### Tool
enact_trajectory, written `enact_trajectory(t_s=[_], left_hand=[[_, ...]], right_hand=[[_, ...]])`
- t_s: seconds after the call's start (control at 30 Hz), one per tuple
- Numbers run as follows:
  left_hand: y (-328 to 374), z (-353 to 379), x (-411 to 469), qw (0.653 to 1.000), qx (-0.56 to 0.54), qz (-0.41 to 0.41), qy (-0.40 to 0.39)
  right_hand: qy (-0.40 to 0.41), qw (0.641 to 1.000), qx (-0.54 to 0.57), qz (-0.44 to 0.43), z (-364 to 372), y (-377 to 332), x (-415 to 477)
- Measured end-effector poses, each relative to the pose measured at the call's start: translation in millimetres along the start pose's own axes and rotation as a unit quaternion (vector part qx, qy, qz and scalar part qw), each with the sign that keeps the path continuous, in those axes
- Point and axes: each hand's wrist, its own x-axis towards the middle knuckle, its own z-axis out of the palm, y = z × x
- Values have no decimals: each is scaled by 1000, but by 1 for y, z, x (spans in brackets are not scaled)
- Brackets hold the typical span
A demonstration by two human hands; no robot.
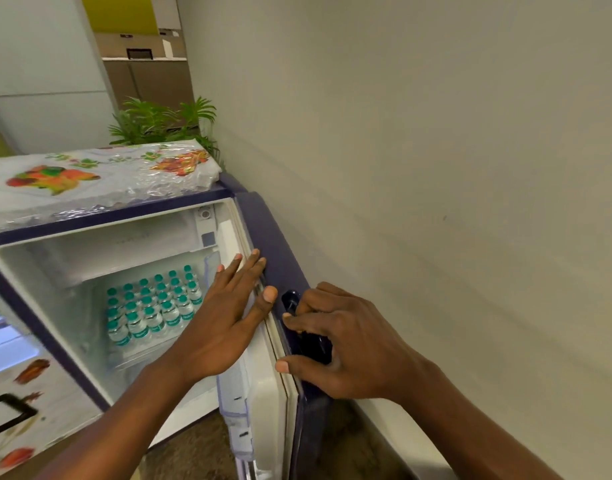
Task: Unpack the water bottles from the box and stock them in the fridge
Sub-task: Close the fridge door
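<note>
A small purple fridge (100, 220) stands open, its door (280, 244) swung out to the right against the wall. Several water bottles with green caps (152, 306) stand in rows on a shelf inside. My left hand (228, 313) lies flat with straight fingers on the inner edge of the door. My right hand (342, 344) curls around the dark door handle (311, 344) on the door's outer face. The box is out of sight.
A plastic sheet printed with fruit (90, 178) covers the fridge top. A potted plant (162, 121) stands behind the fridge. The pale wall (436, 168) runs close along the right, just beyond the door. Brown floor (193, 455) shows below.
</note>
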Motion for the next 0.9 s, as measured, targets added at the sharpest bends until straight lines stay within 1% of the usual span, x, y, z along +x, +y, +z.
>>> enact_trajectory(t_s=[0.1, 0.27, 0.37, 0.5, 0.6, 0.67, 0.8, 0.9], left_hand=[[-5, -19, -32, 1000, -29, -3, -11], [-22, -49, -85, 996, -69, -38, -28], [-36, -69, -111, 998, -49, -31, -25], [-54, -90, -135, 1000, 17, -16, -6], [-71, -102, -153, 998, 46, -25, 25], [-81, -109, -162, 995, 65, -38, 60], [-94, -122, -167, 984, 105, -72, 128], [-104, -130, -168, 974, 128, -110, 152]], right_hand=[[4, 1000, 8, -2, 18, -25, 10], [26, 998, 54, -5, 51, -63, 24], [42, 995, 92, -10, 71, -85, 35], [56, 990, 125, -21, 95, -105, 53], [51, 988, 140, -33, 113, -115, 69], [37, 989, 138, -40, 125, -121, 80], [28, 991, 107, -80, 145, -123, 105], [27, 989, 80, -120, 158, -122, 127]])
